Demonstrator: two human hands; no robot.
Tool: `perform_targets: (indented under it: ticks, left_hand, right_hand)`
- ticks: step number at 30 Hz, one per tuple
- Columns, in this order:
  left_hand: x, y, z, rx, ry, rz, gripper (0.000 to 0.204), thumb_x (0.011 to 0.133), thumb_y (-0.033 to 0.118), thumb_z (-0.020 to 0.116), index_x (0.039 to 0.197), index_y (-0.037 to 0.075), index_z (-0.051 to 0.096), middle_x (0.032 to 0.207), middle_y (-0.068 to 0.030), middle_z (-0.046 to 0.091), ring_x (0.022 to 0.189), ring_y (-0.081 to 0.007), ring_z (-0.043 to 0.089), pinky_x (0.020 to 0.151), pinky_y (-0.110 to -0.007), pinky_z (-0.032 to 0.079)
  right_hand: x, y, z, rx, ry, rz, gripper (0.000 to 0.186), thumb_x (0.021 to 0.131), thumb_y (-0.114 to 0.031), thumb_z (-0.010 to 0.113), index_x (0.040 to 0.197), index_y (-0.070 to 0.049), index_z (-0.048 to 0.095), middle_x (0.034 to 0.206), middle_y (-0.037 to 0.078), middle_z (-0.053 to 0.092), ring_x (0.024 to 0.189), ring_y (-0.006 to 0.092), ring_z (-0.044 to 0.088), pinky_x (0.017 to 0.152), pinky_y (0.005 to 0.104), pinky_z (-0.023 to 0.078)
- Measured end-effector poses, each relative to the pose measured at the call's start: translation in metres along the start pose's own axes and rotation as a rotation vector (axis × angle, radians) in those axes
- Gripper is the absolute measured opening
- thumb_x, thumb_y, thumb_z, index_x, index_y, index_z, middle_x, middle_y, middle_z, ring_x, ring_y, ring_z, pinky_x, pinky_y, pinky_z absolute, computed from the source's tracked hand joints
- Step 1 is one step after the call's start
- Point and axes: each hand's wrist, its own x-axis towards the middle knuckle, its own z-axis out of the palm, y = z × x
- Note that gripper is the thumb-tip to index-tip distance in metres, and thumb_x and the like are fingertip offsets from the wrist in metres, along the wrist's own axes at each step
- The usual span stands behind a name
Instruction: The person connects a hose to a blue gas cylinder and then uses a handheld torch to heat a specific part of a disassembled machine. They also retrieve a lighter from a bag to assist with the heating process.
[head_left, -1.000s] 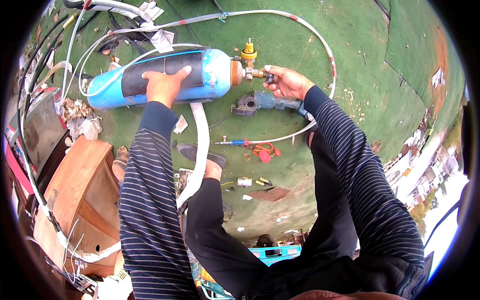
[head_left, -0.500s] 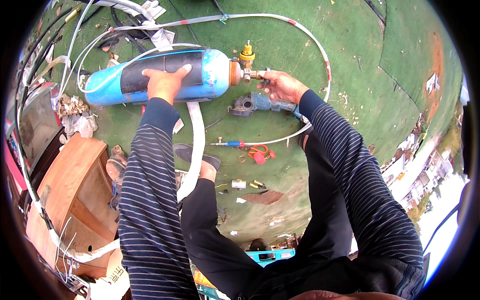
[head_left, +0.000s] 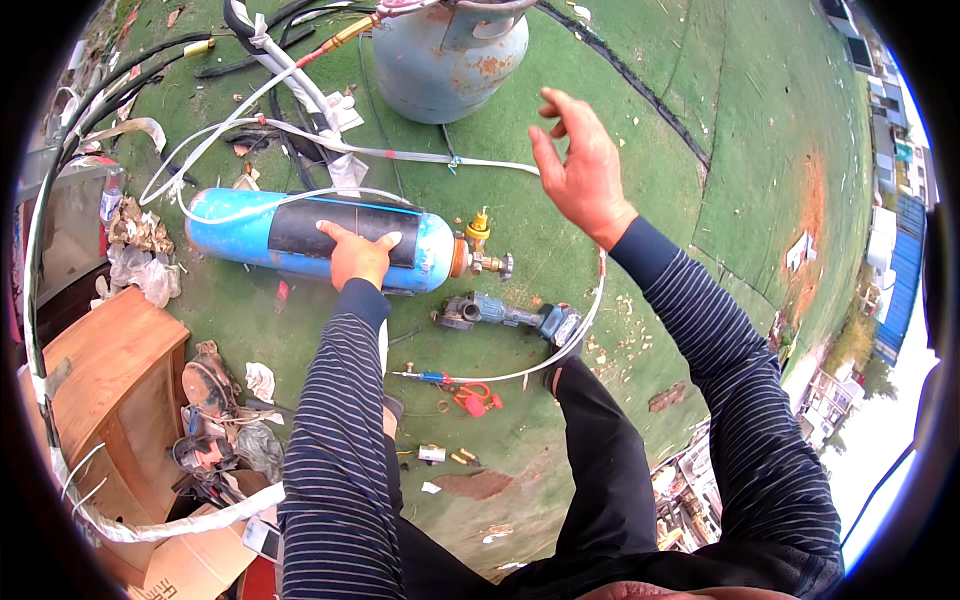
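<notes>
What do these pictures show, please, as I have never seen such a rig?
There is no robot, only a person working barehanded. The view comes from the left of two head-worn fisheye cameras looking down, so straight edges bend. The left hand rests on a blue gas cylinder with a black wrap and brass valve. The right hand is raised, open and empty. On the green ground covering, an angle grinder lies beside the cylinder, and a rust-spotted grey gas bottle stands beyond.

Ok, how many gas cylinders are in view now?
2: the blue cylinder lying under the left hand, and the rusty grey cylinder beyond it, cut off by the picture's top edge. Others could be hidden.
</notes>
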Motion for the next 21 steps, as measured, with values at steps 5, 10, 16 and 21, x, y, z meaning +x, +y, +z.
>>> perform_targets:
  ticks: [5, 10, 16, 21]
  left_hand:
    - [0.001, -0.004, -0.004, -0.029, 0.01, 0.011, 0.135, 0.076, 0.048, 0.086, 0.16, -0.004, -0.007, 0.126, -0.0282, 0.067, 0.113, -0.0415, 0.067, 0.099, -0.045, 0.052]
    - [-0.001, 0.001, -0.011, -0.053, -0.023, 0.004, 0.134, 0.077, 0.046, 0.086, 0.16, -0.002, -0.007, 0.117, -0.025, 0.071, 0.106, -0.0397, 0.07, 0.093, -0.046, 0.055]
    - [0.002, -0.006, -0.015, -0.107, -0.034, -0.004, 0.13, 0.079, 0.04, 0.086, 0.159, -0.004, -0.007, 0.113, -0.0246, 0.072, 0.102, -0.0381, 0.072, 0.089, -0.044, 0.056]
    - [0.006, -0.012, -0.012, -0.126, -0.021, 0.015, 0.13, 0.078, 0.041, 0.086, 0.159, -0.005, -0.005, 0.111, -0.025, 0.072, 0.1, -0.0384, 0.072, 0.088, -0.043, 0.057]
  right_hand:
    - [0.177, -0.049, -0.011, -0.298, -0.012, 0.036, 0.052, 0.092, -0.045, 0.065, 0.118, -0.001, 0.067, 0.101, 0.027, 0.072, 0.094, 0.0442, 0.071, 0.085, 0.0519, 0.055]
    - [0.256, 0.014, 0.045, -0.886, -0.654, -0.29, 0.048, 0.098, -0.026, 0.063, 0.143, -0.012, 0.053, 0.104, 0.019, 0.07, 0.093, 0.036, 0.071, 0.079, 0.0447, 0.056]
    - [0.253, 0.025, 0.07, -0.98, -0.331, -0.381, 0.027, 0.088, -0.025, 0.058, 0.086, -0.001, 0.071, 0.076, 0.024, 0.068, 0.077, 0.0394, 0.07, 0.067, 0.0517, 0.055]
    - [0.248, -0.023, 0.044, -0.492, -0.51, -0.141, 0.041, 0.1, -0.037, 0.049, 0.094, -0.004, 0.072, 0.092, 0.025, 0.07, 0.088, 0.0431, 0.068, 0.078, 0.0491, 0.054]
